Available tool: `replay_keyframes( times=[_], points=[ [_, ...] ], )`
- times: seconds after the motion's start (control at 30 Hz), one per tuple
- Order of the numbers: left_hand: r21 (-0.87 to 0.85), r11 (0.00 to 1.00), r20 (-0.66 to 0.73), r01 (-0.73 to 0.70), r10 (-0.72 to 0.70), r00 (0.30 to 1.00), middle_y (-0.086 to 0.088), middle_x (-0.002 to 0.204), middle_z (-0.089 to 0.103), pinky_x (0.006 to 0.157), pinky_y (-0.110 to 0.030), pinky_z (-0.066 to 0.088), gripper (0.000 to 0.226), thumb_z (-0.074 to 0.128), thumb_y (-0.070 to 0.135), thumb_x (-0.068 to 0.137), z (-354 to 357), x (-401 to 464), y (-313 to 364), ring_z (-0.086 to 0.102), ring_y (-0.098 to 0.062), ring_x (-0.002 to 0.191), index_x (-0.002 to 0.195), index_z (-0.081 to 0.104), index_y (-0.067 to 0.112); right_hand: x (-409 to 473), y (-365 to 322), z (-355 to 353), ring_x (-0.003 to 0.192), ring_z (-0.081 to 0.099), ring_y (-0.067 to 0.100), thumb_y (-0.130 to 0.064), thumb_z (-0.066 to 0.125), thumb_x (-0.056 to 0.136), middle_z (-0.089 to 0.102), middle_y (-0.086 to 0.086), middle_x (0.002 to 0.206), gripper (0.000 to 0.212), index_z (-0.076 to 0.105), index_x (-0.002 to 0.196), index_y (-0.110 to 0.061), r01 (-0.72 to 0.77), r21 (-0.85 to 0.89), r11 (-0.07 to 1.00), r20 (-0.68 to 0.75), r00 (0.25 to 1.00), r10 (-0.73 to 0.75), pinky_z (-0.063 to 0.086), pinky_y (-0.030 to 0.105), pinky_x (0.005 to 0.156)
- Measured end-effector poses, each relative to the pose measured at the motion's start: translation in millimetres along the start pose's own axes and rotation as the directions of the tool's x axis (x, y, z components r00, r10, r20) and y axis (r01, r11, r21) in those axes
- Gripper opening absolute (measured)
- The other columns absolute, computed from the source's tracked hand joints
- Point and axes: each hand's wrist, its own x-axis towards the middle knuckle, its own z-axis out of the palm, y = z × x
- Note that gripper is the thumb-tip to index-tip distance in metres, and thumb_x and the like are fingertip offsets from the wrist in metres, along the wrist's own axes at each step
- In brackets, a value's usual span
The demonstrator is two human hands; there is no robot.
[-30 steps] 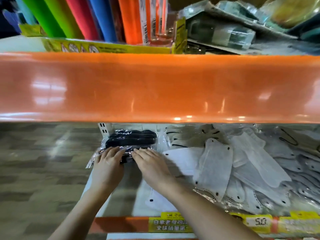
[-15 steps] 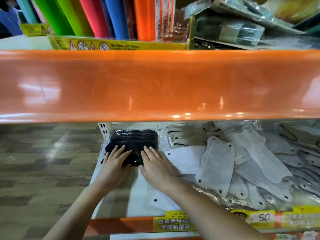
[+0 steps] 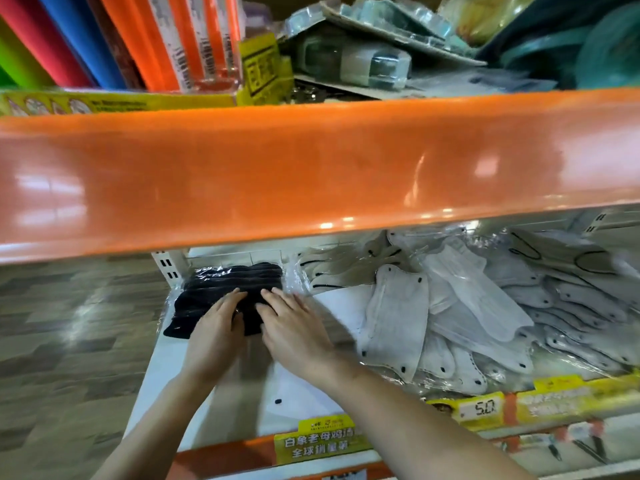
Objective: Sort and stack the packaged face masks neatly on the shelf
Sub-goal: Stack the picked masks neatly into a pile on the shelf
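at the white lower shelf [image 3: 162, 372]'s left end lies the stack of black face masks in clear wrappers [image 3: 221, 289]. your left hand [image 3: 214, 336] and right hand [image 3: 294, 332] rest flat on it, fingers straight and close together, gripping nothing. further right, loose grey packaged face masks [image 3: 398, 323] overlap in a heap.

left grip [image 3: 216, 336]: bare, no glove | right grip [image 3: 298, 336]: bare | forearms: sleeveless
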Motion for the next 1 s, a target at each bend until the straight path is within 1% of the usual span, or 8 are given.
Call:
replay_keyframes(
  times=[0.13, 0.23, 0.37, 0.43, 0.63, 0.7, 0.87, 1.0],
  points=[
    [-0.045, 0.999, -0.01, -0.022, 0.021, 1.0, -0.007, 0.132, 0.058, 0.091, -0.036, 0.045, 0.039, 0.051, 0.001, 0.091, 10.3, 0.4, 45.0, 0.054, -0.028, 0.12, 0.129, 0.057, 0.008, -18.1, 37.6, -19.4, 0.118, 0.056, 0.03, -0.014, 0.062, 0.08, 0.061, 0.013, 0.126, 0.034, 0.064, 0.114, -0.007, -0.059, -0.017, 0.998, -0.083, 0.995, 0.057, 0.038, 0.044, 0.105],
    [-0.1, 0.993, 0.019, -0.061, 0.063, 0.998, -0.005, 0.134, 0.056, 0.091, -0.036, 0.044, 0.042, 0.053, 0.003, 0.091, 24.1, -2.7, 83.7, 0.054, -0.027, 0.121, 0.132, 0.054, 0.012, -36.6, 68.5, -46.7, 0.133, 0.04, 0.033, -0.016, 0.039, 0.092, 0.045, 0.016, 0.142, 0.045, 0.048, 0.135, -0.006, -0.144, -0.06, 0.988, -0.018, 0.99, 0.143, 0.022, 0.045, 0.114],
    [-0.152, 0.981, 0.06, -0.117, 0.127, 0.99, -0.007, 0.137, 0.053, 0.098, -0.033, 0.038, 0.042, 0.052, 0.002, 0.092, 52.6, -6.4, 139.3, 0.05, -0.026, 0.125, 0.133, 0.052, 0.01, -69.0, 114.6, -84.5, 0.143, 0.017, 0.025, -0.032, 0.057, 0.086, 0.025, 0.01, 0.154, 0.072, 0.027, 0.148, -0.009, -0.224, -0.123, 0.967, 0.02, 0.974, 0.228, 0.003, 0.04, 0.119],
    [-0.145, 0.976, 0.073, -0.164, 0.176, 0.982, -0.01, 0.139, 0.05, 0.101, -0.035, 0.037, 0.043, 0.053, 0.001, 0.092, 70.4, -9.1, 166.3, 0.048, -0.028, 0.127, 0.135, 0.05, 0.007, -86.1, 137.1, -99.4, 0.144, 0.017, 0.026, -0.019, 0.051, 0.089, 0.027, 0.01, 0.153, 0.064, 0.027, 0.148, -0.008, -0.27, -0.133, 0.954, -0.011, 0.963, 0.271, 0.003, 0.038, 0.119],
    [-0.208, 0.937, 0.122, -0.281, 0.309, 0.943, -0.013, 0.136, 0.053, 0.107, -0.035, 0.035, 0.043, 0.05, 0.001, 0.086, 127.9, -20.7, 246.2, 0.051, -0.03, 0.124, 0.128, 0.057, 0.005, -142.1, 200.7, -123.1, 0.122, 0.054, 0.031, -0.016, 0.07, 0.073, 0.058, 0.013, 0.131, 0.045, 0.063, 0.117, -0.011, -0.441, -0.074, 0.894, -0.114, 0.895, 0.432, 0.04, 0.049, 0.103],
    [-0.214, 0.93, 0.139, -0.3, 0.333, 0.933, -0.014, 0.133, 0.055, 0.105, -0.033, 0.03, 0.044, 0.049, 0.005, 0.081, 146.2, -25.0, 271.0, 0.051, -0.03, 0.125, 0.123, 0.06, 0.003, -162.0, 217.4, -130.4, 0.114, 0.059, 0.029, -0.024, 0.059, 0.078, 0.062, 0.011, 0.123, 0.035, 0.064, 0.111, -0.013, -0.479, -0.055, 0.876, -0.165, 0.87, 0.465, 0.049, 0.046, 0.095],
    [-0.229, 0.919, 0.225, -0.32, 0.37, 0.901, -0.008, 0.145, 0.043, 0.11, -0.022, 0.02, 0.049, 0.051, 0.002, 0.087, 186.2, -36.0, 323.9, 0.036, -0.022, 0.137, 0.135, 0.05, 0.008, -202.3, 254.0, -151.6, 0.097, 0.062, 0.032, -0.028, 0.038, 0.077, 0.064, 0.009, 0.108, 0.044, 0.065, 0.108, -0.013, -0.548, -0.076, 0.833, -0.212, 0.825, 0.523, 0.053, 0.042, 0.075],
    [-0.245, 0.916, 0.277, -0.317, 0.379, 0.883, -0.014, 0.142, 0.047, 0.11, -0.035, 0.031, 0.055, 0.05, 0.008, 0.079, 213.9, -43.7, 347.7, 0.042, -0.029, 0.133, 0.134, 0.051, 0.005, -225.3, 277.0, -162.2, 0.078, 0.064, 0.032, -0.023, 0.069, 0.064, 0.062, 0.008, 0.086, 0.025, 0.07, 0.087, -0.013, -0.596, -0.182, 0.782, -0.131, 0.803, 0.581, 0.052, 0.04, 0.057]
  ],
)
